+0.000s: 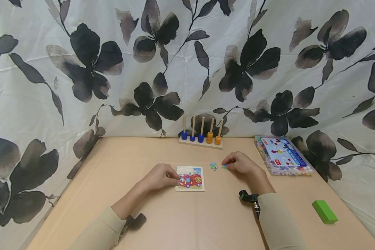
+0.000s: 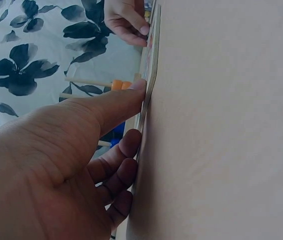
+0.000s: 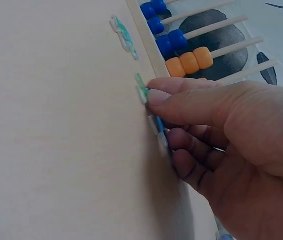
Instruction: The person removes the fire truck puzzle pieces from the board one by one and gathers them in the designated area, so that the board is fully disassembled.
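Observation:
A small jigsaw puzzle (image 1: 193,180) with a red fire-truck picture and pale frame lies on the table. My left hand (image 1: 162,176) holds its left edge, the thumb on top and the other fingers curled along the side; in the left wrist view the board (image 2: 153,65) is seen nearly edge-on. To the right, my right hand (image 1: 243,164) pinches a blue-and-green puzzle piece (image 1: 224,167) at the tabletop. In the right wrist view, thumb and forefinger meet at that piece (image 3: 157,125). Another green-blue puzzle piece (image 1: 213,166) lies between the puzzle and the right hand.
Behind the puzzle stands a wooden peg rack (image 1: 201,141) with blue and orange beads. A clear box of colourful beads (image 1: 282,156) with a printed label sits at the back right. Near the right edge lies a green block (image 1: 325,211). A floral curtain (image 1: 187,69) hangs behind the table.

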Tool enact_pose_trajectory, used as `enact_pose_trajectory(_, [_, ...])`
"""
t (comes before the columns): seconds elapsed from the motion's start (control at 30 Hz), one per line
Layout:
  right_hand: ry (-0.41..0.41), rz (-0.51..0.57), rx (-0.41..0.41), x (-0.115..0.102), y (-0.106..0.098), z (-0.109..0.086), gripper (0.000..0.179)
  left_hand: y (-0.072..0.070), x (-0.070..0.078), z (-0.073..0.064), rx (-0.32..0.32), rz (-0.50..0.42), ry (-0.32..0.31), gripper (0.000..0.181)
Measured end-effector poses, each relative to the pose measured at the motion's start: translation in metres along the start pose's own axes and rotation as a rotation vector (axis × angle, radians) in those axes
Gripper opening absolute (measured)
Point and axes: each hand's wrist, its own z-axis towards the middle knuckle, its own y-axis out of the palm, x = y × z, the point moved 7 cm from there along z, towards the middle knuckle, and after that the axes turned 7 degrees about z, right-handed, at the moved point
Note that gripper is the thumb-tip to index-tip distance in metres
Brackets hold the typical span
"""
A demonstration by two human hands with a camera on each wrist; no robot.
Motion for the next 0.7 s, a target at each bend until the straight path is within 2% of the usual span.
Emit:
enact_pose_trajectory(0.47, [0.040, 0.003, 0.050, 0.0000, -0.0026, 0.0012, 0.015, 0.0000, -0.0006, 0.0003, -0.002, -0.003, -0.006, 0.012])
enact_pose_trajectory(0.7, [0.049, 0.038, 0.109, -0.0074, -0.0066, 0.0013, 0.019, -0.0008, 0.0004, 0.0008, 0.001, -0.011, 0.008, 0.013])
